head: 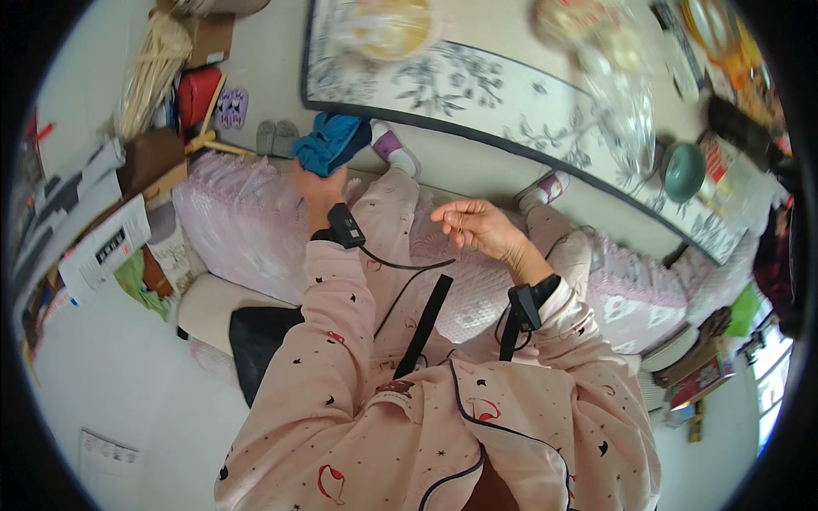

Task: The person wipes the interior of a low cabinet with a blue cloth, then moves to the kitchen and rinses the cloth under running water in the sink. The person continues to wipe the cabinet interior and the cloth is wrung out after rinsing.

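Observation:
My left hand reaches out past the edge of the couch and grips a bundled blue cloth, with a darker navy part on its right side. The cloth is folded up, so its kind cannot be told. Above my lap, my right hand hangs in the air with loosely curled fingers and nothing visible in it. Each wrist carries a black strapped device, the left wrist device with a cable running from it. My legs are in pink printed trousers, with purple slippers on my feet.
Ahead stands a low table with a dark rim, bearing bagged food and a green bowl. A pink quilted couch cover lies beneath me. Grey slippers, a red bag and wooden sticks are at the left.

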`<state>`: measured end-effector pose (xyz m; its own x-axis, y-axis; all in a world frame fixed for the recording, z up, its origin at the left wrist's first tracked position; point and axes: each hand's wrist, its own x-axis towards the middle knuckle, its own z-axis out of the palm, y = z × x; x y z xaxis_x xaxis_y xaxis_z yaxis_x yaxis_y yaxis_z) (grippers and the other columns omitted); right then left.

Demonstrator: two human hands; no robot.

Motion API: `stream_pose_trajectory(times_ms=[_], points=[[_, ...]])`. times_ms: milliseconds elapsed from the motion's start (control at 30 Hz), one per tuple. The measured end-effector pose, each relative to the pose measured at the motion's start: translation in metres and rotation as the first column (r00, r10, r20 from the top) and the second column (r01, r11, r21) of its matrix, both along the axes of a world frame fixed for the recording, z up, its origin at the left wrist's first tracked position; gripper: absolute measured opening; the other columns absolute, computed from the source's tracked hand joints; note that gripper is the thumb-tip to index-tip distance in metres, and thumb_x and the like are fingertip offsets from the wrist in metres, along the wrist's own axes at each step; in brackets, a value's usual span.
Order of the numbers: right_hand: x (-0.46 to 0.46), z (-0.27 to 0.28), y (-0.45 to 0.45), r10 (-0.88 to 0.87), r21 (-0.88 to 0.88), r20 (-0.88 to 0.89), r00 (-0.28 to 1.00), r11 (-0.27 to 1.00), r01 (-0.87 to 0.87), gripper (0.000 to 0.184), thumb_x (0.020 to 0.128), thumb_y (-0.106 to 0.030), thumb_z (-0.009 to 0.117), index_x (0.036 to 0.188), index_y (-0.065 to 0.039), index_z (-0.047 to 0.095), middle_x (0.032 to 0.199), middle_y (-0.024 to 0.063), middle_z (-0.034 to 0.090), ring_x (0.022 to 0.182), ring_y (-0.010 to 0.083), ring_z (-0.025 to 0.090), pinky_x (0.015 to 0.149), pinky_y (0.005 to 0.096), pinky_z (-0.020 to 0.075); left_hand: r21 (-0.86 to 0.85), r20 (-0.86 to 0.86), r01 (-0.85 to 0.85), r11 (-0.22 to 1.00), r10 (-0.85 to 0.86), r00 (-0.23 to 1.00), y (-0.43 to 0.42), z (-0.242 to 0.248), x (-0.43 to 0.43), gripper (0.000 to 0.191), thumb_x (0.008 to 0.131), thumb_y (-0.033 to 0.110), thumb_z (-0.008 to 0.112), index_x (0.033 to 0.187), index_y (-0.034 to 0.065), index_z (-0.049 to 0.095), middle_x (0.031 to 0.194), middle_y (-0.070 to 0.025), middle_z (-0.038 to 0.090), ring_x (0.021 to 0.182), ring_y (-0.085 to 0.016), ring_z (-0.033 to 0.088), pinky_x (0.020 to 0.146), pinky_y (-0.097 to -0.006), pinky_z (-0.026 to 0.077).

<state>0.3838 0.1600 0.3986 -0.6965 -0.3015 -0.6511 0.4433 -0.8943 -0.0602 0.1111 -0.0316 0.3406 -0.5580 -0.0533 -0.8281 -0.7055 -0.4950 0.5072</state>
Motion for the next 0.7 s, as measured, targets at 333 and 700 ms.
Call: stream_pose_trajectory(times_ms=[333, 700], points=[[-0.206, 0.098, -0.096, 0.232, 0.175, 0.035, 0.972, 0.956, -0.235, 0.023, 0.097, -0.011, 0.051, 0.110, 0.003, 0.062, 0.072, -0.0014, 0.050, 0.055, 0.0067, 0.041, 0.049, 0.0198, 0.0293, 0.220, 0.147, -0.024, 0.975, -0.008, 0.989, -0.109, 0.086, -0.082, 0.052, 0.093, 0.045, 0.054, 0.131, 0.0094, 0.052, 0.127, -0.0096, 0.058, 0.114, -0.029, 0.057, 0.099, -0.0460, 0.047], [-0.373, 0.102, -0.099, 0.349, 0.437, 0.118, 0.930, 0.822, -0.364, 0.023, 0.092, -0.012, 0.051, 0.104, 0.005, 0.060, 0.066, -0.0026, 0.047, 0.053, 0.0060, 0.041, 0.049, 0.0195, 0.0299, 0.178, 0.213, 0.014, 0.984, -0.052, 0.976, -0.120, 0.047, -0.111, 0.059, 0.093, 0.041, 0.060, 0.135, 0.0026, 0.046, 0.126, -0.0121, 0.058, 0.110, -0.025, 0.059, 0.097, -0.0379, 0.047]])
